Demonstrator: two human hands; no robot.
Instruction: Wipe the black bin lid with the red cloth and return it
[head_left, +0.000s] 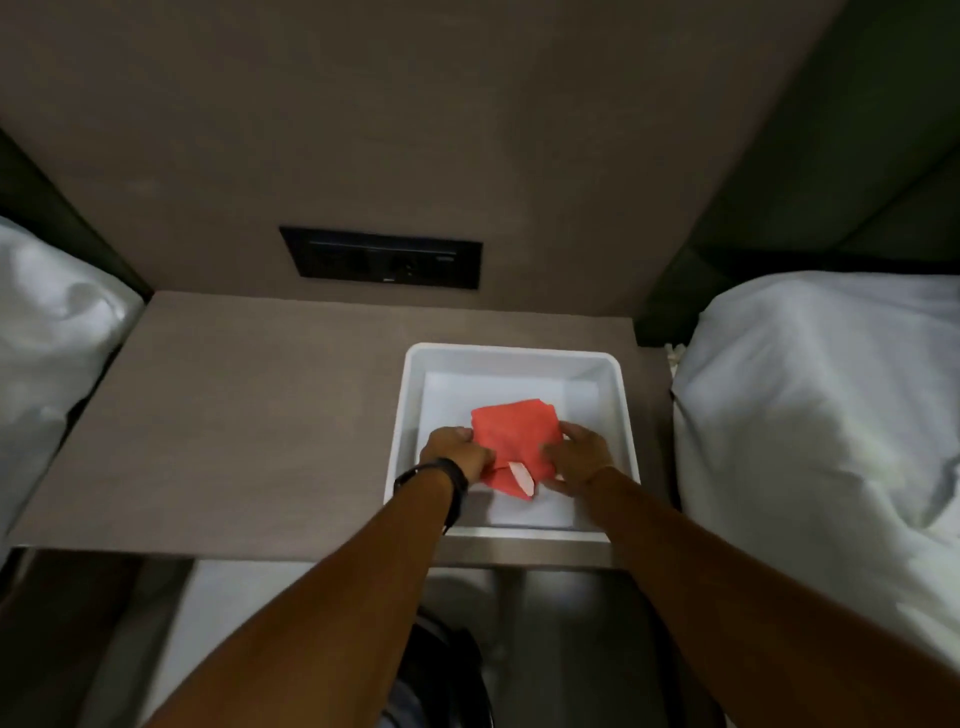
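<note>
A folded red cloth (514, 431) with a white label lies inside a white square tray (621, 395) on the bedside shelf. My left hand (454, 449), with a black band on its wrist, grips the cloth's left edge. My right hand (579, 457) holds the cloth's right side, fingers pressed on it. A dark round object, probably the black bin (441, 670), shows on the floor below the shelf, mostly hidden between my forearms.
The brown shelf (234, 415) stretches left of the tray. A black socket panel (382, 257) sits in the wall behind. White bedding lies at the left (47, 332) and at the right (821, 405).
</note>
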